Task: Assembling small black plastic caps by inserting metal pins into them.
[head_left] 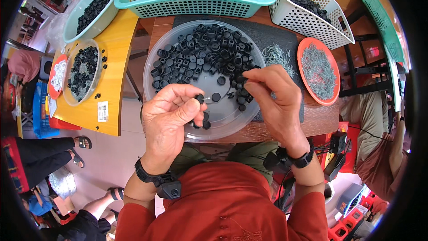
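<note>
My left hand [174,109] is closed over the near left of a round clear tub [148,73], pinching a small black plastic part [200,97] between thumb and fingers. Over the tub's right side, my right hand [278,98] has thumb and forefinger closed on a small round black plastic piece [241,80]. Below both hands the tub holds many loose black plastic parts [196,53], heaped mostly at the far side. A single black cap [216,97] lies on the bare tub bottom between my hands. Some parts under my left fingers are partly hidden.
An orange plate [301,78] of thin metal pieces stands right of the tub, with more loose metal pieces [278,58] beside it. Behind are a teal basket [196,8], a white basket [307,31] and a pale green basin [71,31]. People sit at both sides.
</note>
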### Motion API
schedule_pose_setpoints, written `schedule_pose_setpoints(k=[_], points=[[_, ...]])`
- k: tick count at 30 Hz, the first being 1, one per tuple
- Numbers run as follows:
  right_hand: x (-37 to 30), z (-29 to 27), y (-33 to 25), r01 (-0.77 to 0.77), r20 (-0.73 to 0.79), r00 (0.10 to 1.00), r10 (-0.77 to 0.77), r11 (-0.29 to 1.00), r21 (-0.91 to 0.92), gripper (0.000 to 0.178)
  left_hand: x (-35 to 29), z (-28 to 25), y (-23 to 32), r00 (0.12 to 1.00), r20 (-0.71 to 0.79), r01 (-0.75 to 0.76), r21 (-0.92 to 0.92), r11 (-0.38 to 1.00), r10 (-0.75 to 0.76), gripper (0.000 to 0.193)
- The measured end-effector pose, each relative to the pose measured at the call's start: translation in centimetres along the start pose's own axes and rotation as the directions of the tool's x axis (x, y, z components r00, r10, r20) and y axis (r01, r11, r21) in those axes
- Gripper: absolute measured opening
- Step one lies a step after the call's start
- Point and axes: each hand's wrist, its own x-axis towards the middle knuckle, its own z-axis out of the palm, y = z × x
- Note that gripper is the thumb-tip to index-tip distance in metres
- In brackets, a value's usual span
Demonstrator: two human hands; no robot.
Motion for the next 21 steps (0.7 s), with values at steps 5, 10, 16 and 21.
schedule_pose_setpoints(k=[5, 10, 16, 21], points=[[0.2, 2.4, 0.3, 0.283, 0.201, 0.948, -0.245, 0.940, -0.189, 0.015, -0.1, 0.0, 0.0, 1.000, -0.013, -0.020, 0.012, 1.000, 0.020, 0.019], [0.3, 4.3, 0.7, 0.438, 0.410, 0.863, -0.295, 0.843, -0.314, 0.011, -0.1, -0.2, 0.2, 0.999, 0.006, -0.032, 0.013, 0.999, 0.032, 0.019], [0.2, 3.1, -0.5, 0.326, 0.286, 0.920, -0.269, 0.930, -0.173, 0.015, -0.3, 0.0, 0.1, 0.999, -0.047, -0.012, 0.023, 1.000, 0.013, 0.019], [-0.8, 2.0, -2.5, 0.061, 0.144, 0.986, -0.082, 0.988, 0.144, 0.027, -0.5, 0.8, -0.1, 1.000, -0.018, -0.018, 0.025, 1.000, 0.018, 0.020]])
